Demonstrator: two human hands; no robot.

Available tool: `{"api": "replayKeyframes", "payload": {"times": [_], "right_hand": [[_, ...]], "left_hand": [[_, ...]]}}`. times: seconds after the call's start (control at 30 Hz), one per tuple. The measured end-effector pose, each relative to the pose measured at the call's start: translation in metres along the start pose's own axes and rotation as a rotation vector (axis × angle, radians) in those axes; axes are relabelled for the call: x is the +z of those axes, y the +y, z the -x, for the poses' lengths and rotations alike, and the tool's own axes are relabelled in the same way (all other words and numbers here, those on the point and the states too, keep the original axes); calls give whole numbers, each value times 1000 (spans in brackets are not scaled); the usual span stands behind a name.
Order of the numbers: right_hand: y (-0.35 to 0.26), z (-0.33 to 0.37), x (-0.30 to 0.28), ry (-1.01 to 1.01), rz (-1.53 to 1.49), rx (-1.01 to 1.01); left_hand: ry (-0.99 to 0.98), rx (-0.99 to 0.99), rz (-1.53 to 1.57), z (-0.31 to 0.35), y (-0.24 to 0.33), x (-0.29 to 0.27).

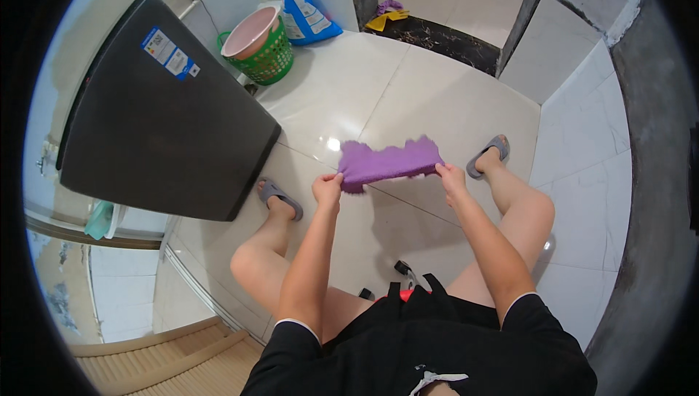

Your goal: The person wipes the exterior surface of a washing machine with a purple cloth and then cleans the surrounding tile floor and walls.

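Observation:
A fluffy purple cloth (389, 163) with a wavy far edge is stretched between my hands, above the tiled floor. My left hand (328, 188) pinches its near left corner between thumb and fingers. At the right end, my right hand (452, 181) pinches the other near corner. The near edge runs fairly straight from hand to hand, tilting up slightly to the right. Both forearms reach forward between my spread knees.
A dark grey appliance (167, 119) with a blue-and-white label stands at the left. Behind it are a green basket (269, 57) holding a pink basin (250, 36), and a blue bag (306, 14). A dark doorway threshold (444, 45) has yellow and purple cloths at its left end.

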State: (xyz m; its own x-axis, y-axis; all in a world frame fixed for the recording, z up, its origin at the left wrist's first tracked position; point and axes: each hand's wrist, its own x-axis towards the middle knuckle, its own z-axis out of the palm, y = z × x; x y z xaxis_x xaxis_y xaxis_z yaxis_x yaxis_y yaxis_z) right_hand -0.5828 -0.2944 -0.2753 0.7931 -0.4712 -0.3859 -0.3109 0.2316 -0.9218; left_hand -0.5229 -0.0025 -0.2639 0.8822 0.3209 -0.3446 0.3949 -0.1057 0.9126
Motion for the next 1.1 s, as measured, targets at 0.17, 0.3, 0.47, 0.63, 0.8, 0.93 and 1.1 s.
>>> {"api": "replayKeyframes", "payload": {"times": [0.17, 0.3, 0.47, 0.63, 0.8, 0.93, 1.1], "right_hand": [[80, -29, -8, 66, 354, 52], [151, -14, -11, 170, 213, 353], [183, -30, -18, 256, 439, 615], [168, -96, -4, 338, 227, 16], [161, -91, 41, -152, 888, -300], [196, -42, 40, -424, 1310, -521], [228, 39, 24, -490, 1332, -424]], "left_hand": [[141, 24, -116, -31, -71, 16], [154, -165, -256, -19, -169, 4], [54, -269, -652, -19, -208, 2], [129, 122, -508, -72, -166, 54], [-158, 374, -638, -82, -171, 73], [-468, 445, -1042, -17, -206, 76], [-470, 293, -1156, 62, -237, 17]]}}
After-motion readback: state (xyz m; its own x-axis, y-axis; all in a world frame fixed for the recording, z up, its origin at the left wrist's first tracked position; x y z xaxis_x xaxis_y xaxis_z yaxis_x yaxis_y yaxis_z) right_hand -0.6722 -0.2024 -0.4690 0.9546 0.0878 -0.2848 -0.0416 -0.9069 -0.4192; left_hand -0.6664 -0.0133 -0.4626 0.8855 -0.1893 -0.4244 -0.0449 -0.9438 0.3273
